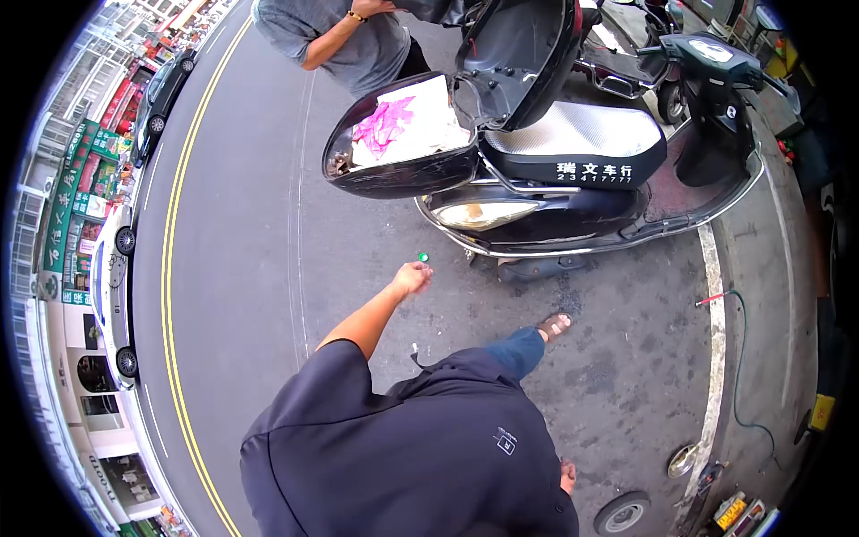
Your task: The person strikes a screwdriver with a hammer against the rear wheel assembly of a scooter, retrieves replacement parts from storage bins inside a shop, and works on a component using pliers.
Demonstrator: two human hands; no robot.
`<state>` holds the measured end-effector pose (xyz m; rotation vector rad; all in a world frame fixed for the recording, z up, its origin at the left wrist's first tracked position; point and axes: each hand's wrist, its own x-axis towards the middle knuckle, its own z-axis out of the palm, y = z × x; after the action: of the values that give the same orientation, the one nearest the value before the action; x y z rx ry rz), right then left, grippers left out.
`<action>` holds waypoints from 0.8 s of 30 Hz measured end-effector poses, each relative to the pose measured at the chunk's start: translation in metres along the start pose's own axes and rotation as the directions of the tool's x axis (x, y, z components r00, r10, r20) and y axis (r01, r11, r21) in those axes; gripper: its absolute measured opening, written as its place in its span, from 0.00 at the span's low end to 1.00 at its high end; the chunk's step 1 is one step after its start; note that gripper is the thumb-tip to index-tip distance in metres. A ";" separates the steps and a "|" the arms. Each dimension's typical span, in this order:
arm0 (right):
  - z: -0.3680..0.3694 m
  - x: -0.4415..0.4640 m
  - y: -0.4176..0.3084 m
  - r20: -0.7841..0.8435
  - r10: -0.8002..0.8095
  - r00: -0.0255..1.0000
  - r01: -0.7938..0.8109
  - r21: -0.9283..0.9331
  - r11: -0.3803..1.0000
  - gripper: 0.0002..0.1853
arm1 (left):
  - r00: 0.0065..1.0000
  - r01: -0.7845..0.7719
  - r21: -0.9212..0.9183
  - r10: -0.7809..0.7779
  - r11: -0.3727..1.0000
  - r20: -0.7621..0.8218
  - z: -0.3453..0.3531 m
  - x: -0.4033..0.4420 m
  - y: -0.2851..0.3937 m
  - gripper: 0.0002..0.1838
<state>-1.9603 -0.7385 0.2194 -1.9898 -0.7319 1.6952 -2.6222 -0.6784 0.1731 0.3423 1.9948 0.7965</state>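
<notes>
My left hand (412,278) reaches out over the asphalt with its fingers loosely bent and apart, and nothing shows between them. Just past its fingertips is a small round green object (423,257); whether it lies on the ground or is in the air cannot be made out. My right hand (568,476) shows only in part beside my dark shirt, its fingers mostly hidden. Ahead stands a black scooter (573,224) with a silver-topped seat (582,132). Its rear box (403,179) has the lid up and holds white material and a pink crumpled cloth (383,127).
A person in a grey shirt (335,45) stands behind the box. More scooters are at the upper right. A wheel (622,514) lies at the lower right, near a green hose (741,376). Across the road are a white car (114,295) and a dark car (164,98).
</notes>
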 end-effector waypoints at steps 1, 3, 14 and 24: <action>-0.013 0.008 -0.007 0.002 -0.017 1.000 0.017 0.007 1.000 0.07 | 1.000 0.000 -0.007 0.000 1.000 0.005 0.026 -0.001 0.021 0.11; -0.066 0.043 0.024 0.000 0.022 1.000 -0.022 0.050 0.999 0.08 | 0.999 0.038 -0.200 -0.038 0.979 0.005 0.087 0.006 0.061 0.11; -0.243 0.145 -0.066 -0.086 0.325 0.942 -0.313 0.128 0.941 0.08 | 0.776 -0.497 0.597 0.014 0.630 0.631 0.437 0.011 0.231 0.14; -0.360 0.270 -0.057 -0.057 0.092 0.994 -0.097 -0.096 0.991 0.08 | 0.765 -0.386 0.222 0.175 0.896 0.620 0.783 0.066 0.417 0.11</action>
<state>-1.5806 -0.5166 0.1085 -2.1600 -0.7262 1.6822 -2.0268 -0.0194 0.1223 0.9970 1.4834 0.4359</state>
